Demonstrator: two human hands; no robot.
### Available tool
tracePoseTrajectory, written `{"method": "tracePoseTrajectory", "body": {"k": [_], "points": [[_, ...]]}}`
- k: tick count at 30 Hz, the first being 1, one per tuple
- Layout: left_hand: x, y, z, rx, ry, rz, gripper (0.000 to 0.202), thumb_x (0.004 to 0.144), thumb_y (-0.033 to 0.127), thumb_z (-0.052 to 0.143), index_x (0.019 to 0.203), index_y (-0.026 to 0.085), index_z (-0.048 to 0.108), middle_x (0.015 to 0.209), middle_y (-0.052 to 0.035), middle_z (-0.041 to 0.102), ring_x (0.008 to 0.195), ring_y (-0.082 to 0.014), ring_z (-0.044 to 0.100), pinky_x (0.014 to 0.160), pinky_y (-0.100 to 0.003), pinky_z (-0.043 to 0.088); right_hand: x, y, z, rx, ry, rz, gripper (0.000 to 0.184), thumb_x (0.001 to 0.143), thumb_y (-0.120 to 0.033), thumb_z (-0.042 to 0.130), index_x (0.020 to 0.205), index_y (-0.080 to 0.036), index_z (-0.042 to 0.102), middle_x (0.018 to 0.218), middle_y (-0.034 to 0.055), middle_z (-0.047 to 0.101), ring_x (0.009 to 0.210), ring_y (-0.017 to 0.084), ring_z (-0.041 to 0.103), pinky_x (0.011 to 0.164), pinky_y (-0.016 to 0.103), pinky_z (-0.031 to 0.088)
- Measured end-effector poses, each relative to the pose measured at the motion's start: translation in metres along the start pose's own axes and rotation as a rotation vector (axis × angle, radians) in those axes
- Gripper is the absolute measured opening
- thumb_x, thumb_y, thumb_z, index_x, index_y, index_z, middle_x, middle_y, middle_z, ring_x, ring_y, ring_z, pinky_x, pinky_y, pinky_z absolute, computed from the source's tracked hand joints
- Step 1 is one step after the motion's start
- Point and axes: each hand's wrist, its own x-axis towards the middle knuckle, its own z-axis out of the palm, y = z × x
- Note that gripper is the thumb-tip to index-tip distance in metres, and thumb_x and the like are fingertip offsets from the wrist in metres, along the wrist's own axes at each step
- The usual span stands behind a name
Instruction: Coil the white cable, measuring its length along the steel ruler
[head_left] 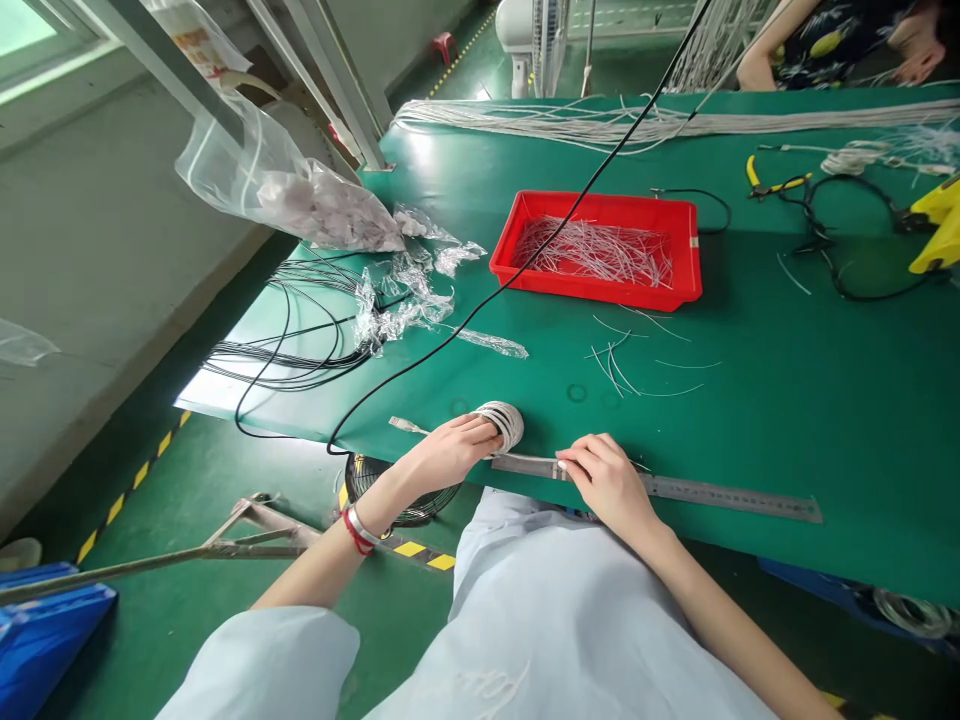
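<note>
My left hand (450, 450) is curled around a small coil of white wire (504, 420) at the near edge of the green table (787, 400). My right hand (606, 478) is closed in a pinch, pressing the wire's end against a long steel ruler (720, 495) that lies along the table's front edge. A short white strip (407, 425) sticks out left of the coil.
A red tray (679, 285) of cut white wire pieces sits mid-table, with loose pieces (622, 365) in front of it. A black cable (465, 320) crosses the table. Crumpled plastic bags (315, 200) and black wire loops (300, 340) lie left. Yellow pliers (772, 183) and another person (832, 40) are at the far right.
</note>
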Motion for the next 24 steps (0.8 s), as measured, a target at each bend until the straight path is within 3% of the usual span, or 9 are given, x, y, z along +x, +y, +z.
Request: {"method": "tracePoseTrajectory", "body": {"k": [6, 10, 15, 20, 24], "points": [[0.001, 0.001, -0.013, 0.005, -0.075, 0.023, 0.027, 0.088, 0.009, 0.038, 0.106, 0.018, 0.057, 0.094, -0.0041, 0.063, 0.092, -0.0189, 0.059, 0.085, -0.034, 0.048, -0.005, -0.006, 0.003, 0.034, -0.013, 0.024, 0.024, 0.092, -0.028, 0.045, 0.097, -0.022, 0.068, 0.091, 0.0045, 0.068, 0.089, 0.019, 0.056, 0.080, 0.038, 0.050], [0.002, 0.005, -0.017, -0.025, -0.085, -0.022, 0.018, 0.090, 0.019, 0.042, 0.101, 0.018, 0.056, 0.094, -0.0042, 0.062, 0.090, -0.0191, 0.058, 0.084, -0.035, 0.048, -0.007, -0.006, 0.006, 0.007, 0.038, 0.010, 0.021, 0.091, -0.024, 0.048, 0.094, -0.022, 0.069, 0.089, 0.0049, 0.068, 0.086, 0.019, 0.055, 0.076, 0.037, 0.047], [0.002, 0.007, -0.012, -0.062, -0.020, -0.060, 0.023, 0.089, 0.037, 0.050, 0.100, 0.019, 0.058, 0.093, -0.0041, 0.062, 0.089, -0.0196, 0.058, 0.081, -0.035, 0.049, -0.009, -0.008, 0.011, -0.075, 0.103, -0.016, 0.020, 0.091, -0.022, 0.048, 0.093, -0.022, 0.068, 0.087, 0.0043, 0.067, 0.084, 0.017, 0.055, 0.074, 0.035, 0.044], [0.003, 0.009, -0.002, 0.034, 0.072, -0.074, 0.017, 0.090, 0.030, 0.049, 0.092, 0.018, 0.060, 0.084, -0.0038, 0.062, 0.081, -0.0186, 0.058, 0.077, -0.035, 0.049, -0.008, -0.009, 0.013, -0.080, 0.116, -0.031, 0.017, 0.089, -0.026, 0.052, 0.094, -0.023, 0.067, 0.089, 0.0029, 0.068, 0.085, 0.017, 0.055, 0.073, 0.035, 0.041], [0.002, 0.012, 0.002, 0.101, 0.106, -0.060, 0.020, 0.089, 0.034, 0.050, 0.092, 0.017, 0.059, 0.087, -0.0043, 0.063, 0.082, -0.0186, 0.059, 0.079, -0.034, 0.051, -0.006, -0.010, 0.016, -0.092, 0.136, -0.050, 0.015, 0.089, -0.027, 0.052, 0.089, -0.024, 0.067, 0.085, 0.0011, 0.069, 0.083, 0.016, 0.055, 0.071, 0.035, 0.039]]}}
